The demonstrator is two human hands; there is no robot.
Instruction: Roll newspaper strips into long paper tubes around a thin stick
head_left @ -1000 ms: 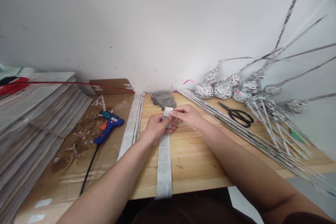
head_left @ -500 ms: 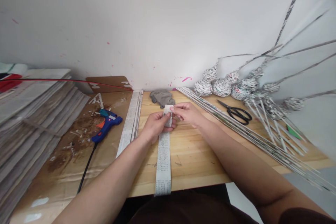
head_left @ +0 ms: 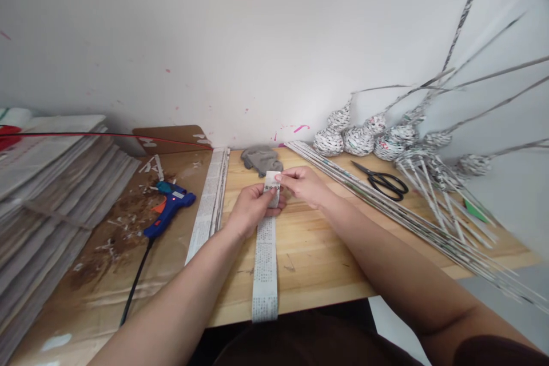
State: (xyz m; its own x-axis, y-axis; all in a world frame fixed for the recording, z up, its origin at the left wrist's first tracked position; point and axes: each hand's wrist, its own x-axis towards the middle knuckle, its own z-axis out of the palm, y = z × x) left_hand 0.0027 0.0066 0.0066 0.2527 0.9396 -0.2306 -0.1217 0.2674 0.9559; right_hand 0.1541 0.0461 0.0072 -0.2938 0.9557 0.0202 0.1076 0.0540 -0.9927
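A long narrow newspaper strip [head_left: 266, 257] lies lengthwise on the wooden table, its near end bending over the front edge. My left hand [head_left: 253, 206] grips the strip near its far end, thumb on top and fingers underneath. At the far tip, my right hand [head_left: 302, 186] pinches the strip's corner between thumb and fingertips. Just beyond both hands lies a crumpled grey glove or cloth [head_left: 261, 160]. To the left is a stack of cut newspaper strips [head_left: 210, 200].
A blue glue gun [head_left: 169, 211] with a black cord lies on stained cardboard [head_left: 103, 291]. Folded newspapers [head_left: 55, 200] are piled at far left. Rolled paper sticks [head_left: 364, 191], black scissors [head_left: 381, 179] and several woven paper gourd shapes [head_left: 328, 142] occupy the right side.
The whole view has shifted slightly, so things appear a little further left. Both hands keep hold of the strip in nearly the same pose.
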